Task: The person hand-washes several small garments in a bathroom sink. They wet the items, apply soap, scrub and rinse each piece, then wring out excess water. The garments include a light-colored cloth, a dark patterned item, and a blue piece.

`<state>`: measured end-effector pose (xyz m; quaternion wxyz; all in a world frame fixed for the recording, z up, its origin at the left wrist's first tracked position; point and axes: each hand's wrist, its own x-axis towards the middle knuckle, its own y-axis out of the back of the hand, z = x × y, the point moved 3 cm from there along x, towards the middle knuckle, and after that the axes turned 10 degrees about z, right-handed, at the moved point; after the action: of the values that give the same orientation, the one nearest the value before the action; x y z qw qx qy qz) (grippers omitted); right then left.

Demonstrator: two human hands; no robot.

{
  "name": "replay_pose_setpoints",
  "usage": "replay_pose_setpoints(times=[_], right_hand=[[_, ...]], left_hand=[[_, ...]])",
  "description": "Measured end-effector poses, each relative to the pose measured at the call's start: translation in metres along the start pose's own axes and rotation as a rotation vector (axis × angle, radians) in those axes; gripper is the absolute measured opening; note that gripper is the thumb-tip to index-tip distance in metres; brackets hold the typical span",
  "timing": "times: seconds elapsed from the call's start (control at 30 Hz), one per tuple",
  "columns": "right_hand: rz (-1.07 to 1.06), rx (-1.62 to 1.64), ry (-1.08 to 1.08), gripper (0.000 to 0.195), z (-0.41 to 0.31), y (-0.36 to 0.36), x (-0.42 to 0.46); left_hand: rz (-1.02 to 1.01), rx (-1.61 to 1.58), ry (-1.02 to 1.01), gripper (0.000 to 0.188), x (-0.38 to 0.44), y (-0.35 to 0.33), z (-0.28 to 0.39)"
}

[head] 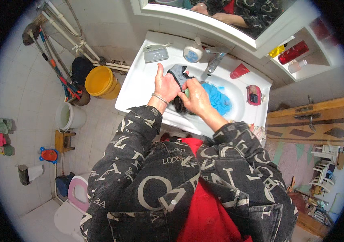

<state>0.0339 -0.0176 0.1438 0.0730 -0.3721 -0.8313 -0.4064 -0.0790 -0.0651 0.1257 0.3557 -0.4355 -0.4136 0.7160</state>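
Observation:
Over the white washbasin (135, 90), my left hand (165, 86) is turned palm up. A small grey cloth item with black edging (177, 72) lies over its fingers, which are mostly covered. My right hand (200, 98) grips a green piece, apparently a bar of soap (187, 92), against the cloth. Wet blue fabric (217, 98) rests in sudsy water in the bowl, to the right of my right hand. Beneath my wrists, a dark bunched item (179, 106), seemingly cloth, is partly hidden.
A soap dish (156, 55), pump bottle (193, 52), faucet (215, 63), red tube (239, 71) and pink soap box (254, 95) line the basin's rim. A mirror cabinet (202, 18) overhangs the back. Yellow (100, 81) and white buckets (69, 116) stand on the left floor.

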Motion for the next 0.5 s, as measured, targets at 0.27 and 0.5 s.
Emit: replay_pose_setpoints(times=[0.27,0.5], right_hand=[[-0.227,0.55,-0.426,0.009,0.035,0.002,0.0],[-0.354,1.05,-0.584,0.01,-0.016,0.045,0.017]], left_hand=[[-0.114,0.618,0.1,0.039,0.024,0.032,0.008],[0.244,1.132,-0.739,0.017,0.012,0.006,0.029]])
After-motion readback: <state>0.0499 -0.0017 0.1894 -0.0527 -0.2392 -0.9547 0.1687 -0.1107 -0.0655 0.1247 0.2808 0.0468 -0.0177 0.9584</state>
